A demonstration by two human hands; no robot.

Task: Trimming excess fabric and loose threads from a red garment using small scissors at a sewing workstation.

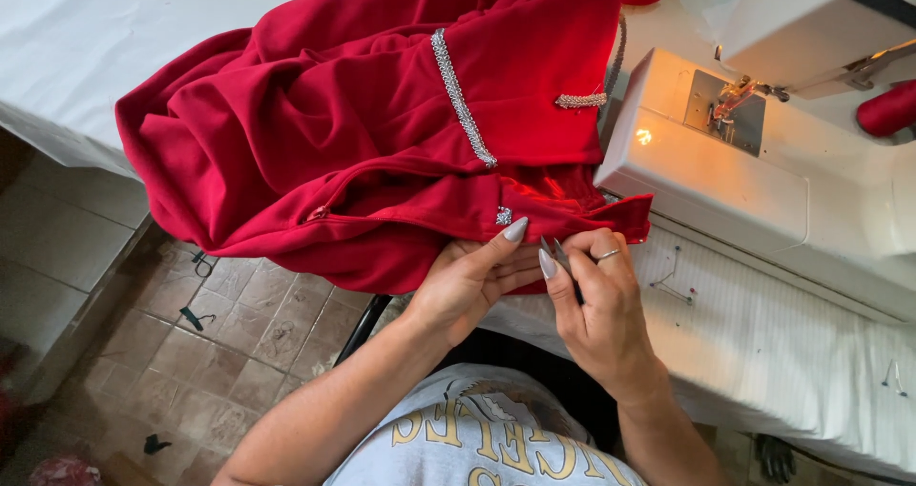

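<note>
— Where's the draped red fabric garment (382,133) with the silver beaded trim (462,97)?

— On the white table (782,343), left of the white sewing machine (725,176). Your left hand (468,281) pinches its lower edge; your right hand (596,300), touching that hem, grips a thin dark tool (565,262).

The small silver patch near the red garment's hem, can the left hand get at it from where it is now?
Probably yes. The left hand grips the red garment just below the silver patch, its raised finger beside it, and nothing lies between them.
</note>
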